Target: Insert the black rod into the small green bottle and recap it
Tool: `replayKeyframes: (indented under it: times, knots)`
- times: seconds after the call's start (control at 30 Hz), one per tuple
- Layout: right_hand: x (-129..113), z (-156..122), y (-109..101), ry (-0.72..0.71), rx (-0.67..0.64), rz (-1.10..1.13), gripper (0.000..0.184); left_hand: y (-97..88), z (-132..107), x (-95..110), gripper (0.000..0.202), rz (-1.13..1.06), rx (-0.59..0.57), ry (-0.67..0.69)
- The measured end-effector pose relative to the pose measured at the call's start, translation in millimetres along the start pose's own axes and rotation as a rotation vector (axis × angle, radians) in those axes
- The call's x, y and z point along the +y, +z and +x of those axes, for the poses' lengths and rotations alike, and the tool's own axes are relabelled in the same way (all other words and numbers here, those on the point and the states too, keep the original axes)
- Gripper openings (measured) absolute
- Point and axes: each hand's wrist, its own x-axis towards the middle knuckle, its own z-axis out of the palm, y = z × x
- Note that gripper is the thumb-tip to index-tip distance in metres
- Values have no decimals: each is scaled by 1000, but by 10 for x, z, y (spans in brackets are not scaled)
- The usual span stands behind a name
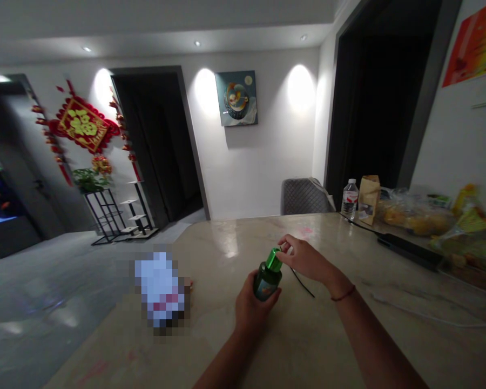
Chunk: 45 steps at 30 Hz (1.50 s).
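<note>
My left hand point(251, 305) is wrapped round a small dark green glass bottle point(267, 282) with a pale label, held slightly tilted over the marble-patterned table. A shiny green cap point(274, 260) sits on its top. At the cap, my right hand point(302, 258) is closed in a pinch, its thumb and fingertips against the cap's right side. A thin black cord point(303, 283) runs from beneath the right hand toward the lower right. A dark bit of it seems to show between the fingertips.
The table point(210, 346) has a blurred-out pale object point(160, 289) near its left edge. On the right stand a water bottle point(350, 199), a paper bag point(369, 199), bagged food point(417, 213) and a black power strip point(409, 251). A grey chair point(303, 196) is at the far side.
</note>
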Motion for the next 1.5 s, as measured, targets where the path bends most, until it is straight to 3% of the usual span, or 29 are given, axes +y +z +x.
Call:
replayKeyframes:
  times: [0.23,0.43,0.63,0.77,1.0,1.3,1.5]
  knots:
    - [-16,7,25,4,46,-17,33,11,7,-33,56,-7,-17,13]
    - [11,8,44,1,19,-37,27,4,5,-18,56,0,-42,16]
    - [3,5,43,45,-2,-116,35,7,1,-22,55,-9,-40,28]
    - [-16,-14,33,-6,-23,-70,27,10,6,-29,55,-1,-37,25]
    - [-31,-29,20,-28,-13,6,50,-1,7,-15,55,4,-47,21]
    - [-43,-28,30,-98,-34,44,49,0,1,8,53,20,-28,25]
    - [-56,-15,52,-42,-7,37,39,3,7,7,56,31,-43,9]
